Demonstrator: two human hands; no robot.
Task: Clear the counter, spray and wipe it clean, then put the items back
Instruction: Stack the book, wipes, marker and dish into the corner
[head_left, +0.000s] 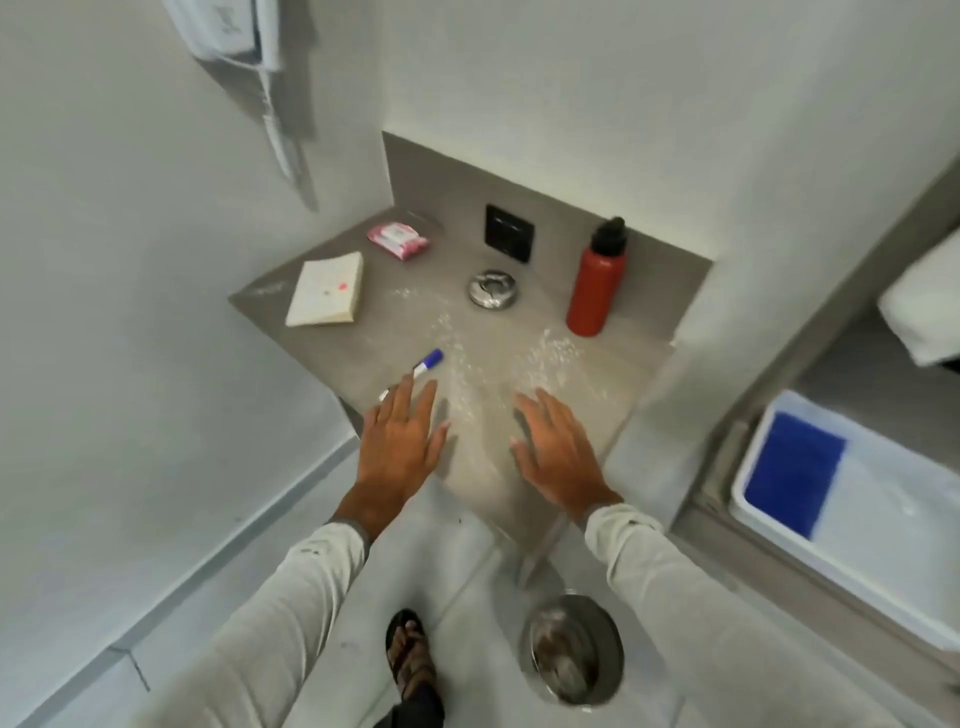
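A grey counter (524, 312) fills a wall corner, with white crumbs (558, 353) strewn over its middle. On it lie a cream notebook (326, 290), a pink wipes pack (397, 239), a metal ashtray (492, 288), a red bottle with a black cap (596, 280) and a blue-capped marker (422, 365). My left hand (402, 441) hovers flat and open over the near left edge, its fingertips beside the marker. My right hand (556, 449) is open above the near middle, holding nothing.
A steel bin (571, 649) stands on the floor under the counter's near corner. A white tub with a blue cloth (789, 478) sits on a lower shelf at right. A black wall plate (509, 232) is on the backsplash. A white device with a cord (228, 36) hangs top left.
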